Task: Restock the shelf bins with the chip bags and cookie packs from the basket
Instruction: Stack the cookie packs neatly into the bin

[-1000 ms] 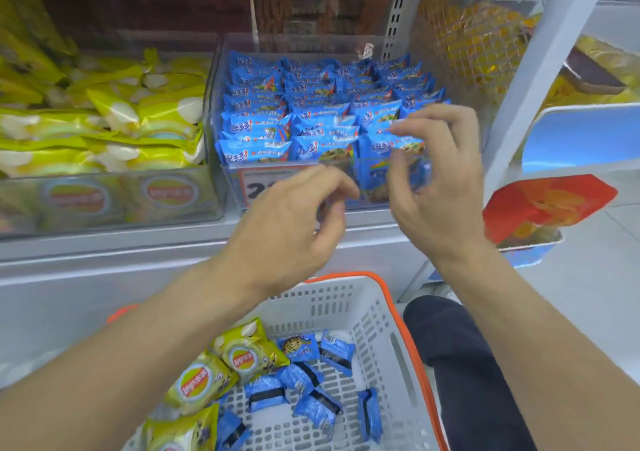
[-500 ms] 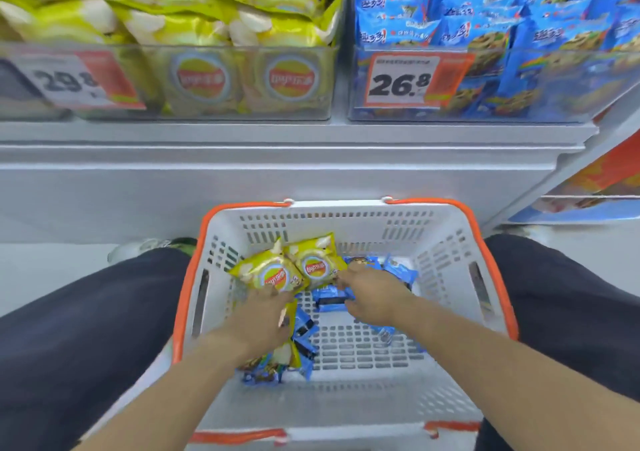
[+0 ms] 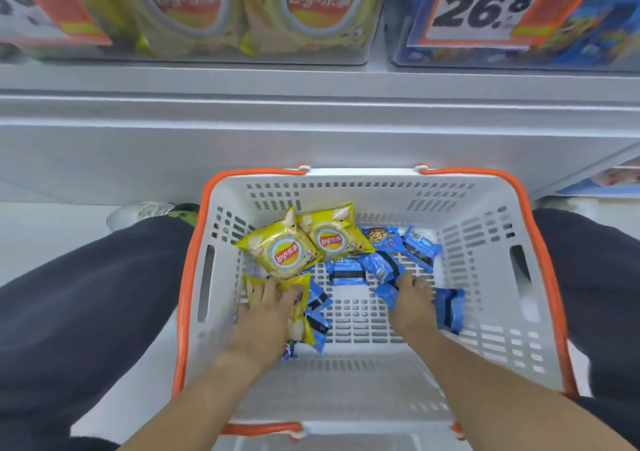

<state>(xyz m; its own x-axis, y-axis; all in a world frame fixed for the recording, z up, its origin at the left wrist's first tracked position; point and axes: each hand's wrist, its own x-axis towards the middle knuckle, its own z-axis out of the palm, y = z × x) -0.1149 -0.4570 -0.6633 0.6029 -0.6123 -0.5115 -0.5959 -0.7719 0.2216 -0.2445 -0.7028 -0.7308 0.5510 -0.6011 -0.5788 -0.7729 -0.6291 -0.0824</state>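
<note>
A single head-worn wide-angle view looks steeply down from close above into the basket, which stands between the person's legs. The shelf bins cross its top edge, cut off, while both forearms enter from the bottom edge.

Bright, even white store light falls from overhead, so shadows stay soft and faint inside the basket. The clear bin fronts show hazy glare, and the price tag looks slightly smeared. Both hands blur a little. The wide lens bows the shelf edge and stretches the corners.
</note>
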